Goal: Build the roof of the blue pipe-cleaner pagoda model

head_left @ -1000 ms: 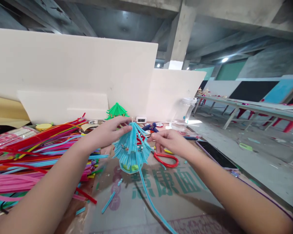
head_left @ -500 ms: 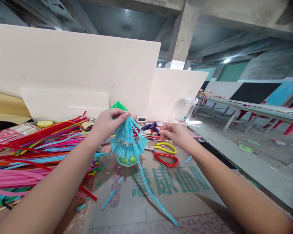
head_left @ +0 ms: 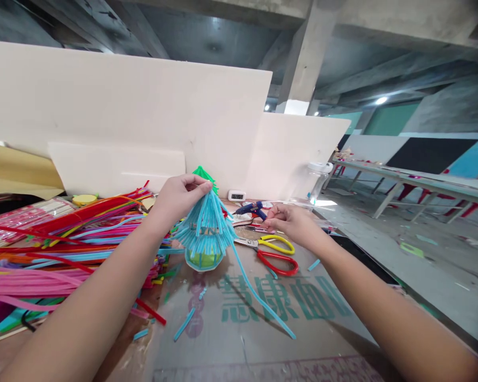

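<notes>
My left hand (head_left: 179, 197) pinches the top of a light-blue pipe-cleaner lantern (head_left: 202, 231), holding it upright just above the cardboard-covered table (head_left: 263, 318). One long blue pipe cleaner (head_left: 263, 302) trails from it down across the cardboard. My right hand (head_left: 292, 223) hovers to the right, fingers curled together near a blue glue gun (head_left: 250, 209), above yellow-handled scissors (head_left: 273, 243) and red-handled scissors (head_left: 276, 261). What its fingers hold, if anything, is too small to see.
A big heap of coloured pipe cleaners (head_left: 63, 244) fills the left side. Behind the lantern stands a green pipe-cleaner model (head_left: 204, 174), a small white clock (head_left: 236, 195) and a clear jar (head_left: 316, 180). White boards (head_left: 143, 116) wall the back. Blue offcuts (head_left: 184, 323) litter the cardboard.
My left hand shifted from the lantern's side to pinch its top and lifted it slightly. My right hand drew away from the lantern toward the glue gun.
</notes>
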The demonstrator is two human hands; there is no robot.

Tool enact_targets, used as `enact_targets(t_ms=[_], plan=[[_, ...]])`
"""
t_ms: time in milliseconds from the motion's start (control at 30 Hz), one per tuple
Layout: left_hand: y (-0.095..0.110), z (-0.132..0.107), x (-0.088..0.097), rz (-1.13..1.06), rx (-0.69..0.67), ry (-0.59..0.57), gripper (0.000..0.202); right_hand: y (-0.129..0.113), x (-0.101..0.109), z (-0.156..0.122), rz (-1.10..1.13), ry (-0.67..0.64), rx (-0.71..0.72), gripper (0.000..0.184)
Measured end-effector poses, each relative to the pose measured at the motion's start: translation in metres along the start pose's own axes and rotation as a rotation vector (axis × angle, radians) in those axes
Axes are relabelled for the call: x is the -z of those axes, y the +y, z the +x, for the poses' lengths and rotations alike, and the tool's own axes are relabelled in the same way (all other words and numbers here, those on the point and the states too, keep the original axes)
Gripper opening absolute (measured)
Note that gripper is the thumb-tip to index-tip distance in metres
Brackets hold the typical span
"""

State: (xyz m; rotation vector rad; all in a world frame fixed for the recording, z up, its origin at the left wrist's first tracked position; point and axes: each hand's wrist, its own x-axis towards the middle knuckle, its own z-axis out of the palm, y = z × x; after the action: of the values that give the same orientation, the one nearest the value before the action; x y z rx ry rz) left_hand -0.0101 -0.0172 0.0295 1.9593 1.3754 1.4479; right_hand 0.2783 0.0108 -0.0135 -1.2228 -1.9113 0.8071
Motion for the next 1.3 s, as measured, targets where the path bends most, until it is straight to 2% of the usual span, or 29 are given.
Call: enact_targets(t_ms=[267, 500, 667, 733, 900, 967, 1133, 1233, 1300], plan=[[-0.007, 0.001, -0.008, -0.077, -0.016, -0.055, 0.035, -0.007, -0.004, -0.003, -0.078, 0.016, 0.050, 0.004], [-0.011, 0.002, -0.014, -0.095, -0.033, -0.085, 0.037, -0.002, -0.003, -0.002, 0.007, -0.002, 0.150, 0.019], [-0.008, 0.002, -0.013, -0.072, -0.043, -0.104, 0.037, -0.003, -0.003, -0.003, -0.049, 0.026, 0.104, 0.016], [-0.007, 0.002, -0.012, -0.068, -0.035, -0.097, 0.036, -0.004, -0.004, -0.003, -0.062, 0.031, 0.086, 0.021], [-0.010, 0.003, -0.011, -0.038, -0.042, -0.118, 0.038, -0.005, -0.001, -0.003, -0.334, 0.070, 0.219, 0.030], [-0.013, 0.004, -0.010, -0.015, -0.059, -0.124, 0.039, -0.003, 0.000, -0.002, -0.364, 0.052, 0.251, 0.027], [-0.018, 0.005, -0.012, 0.010, -0.097, -0.111, 0.036, -0.001, 0.003, -0.002, -0.290, 0.028, 0.190, 0.018], [-0.018, 0.007, -0.012, -0.011, -0.091, -0.110, 0.037, -0.009, 0.007, -0.003, -0.434, 0.000, 0.131, 0.035], [-0.018, 0.007, -0.011, -0.050, -0.089, -0.127, 0.038, -0.013, 0.010, -0.004, -0.572, -0.074, 0.140, 0.040]])
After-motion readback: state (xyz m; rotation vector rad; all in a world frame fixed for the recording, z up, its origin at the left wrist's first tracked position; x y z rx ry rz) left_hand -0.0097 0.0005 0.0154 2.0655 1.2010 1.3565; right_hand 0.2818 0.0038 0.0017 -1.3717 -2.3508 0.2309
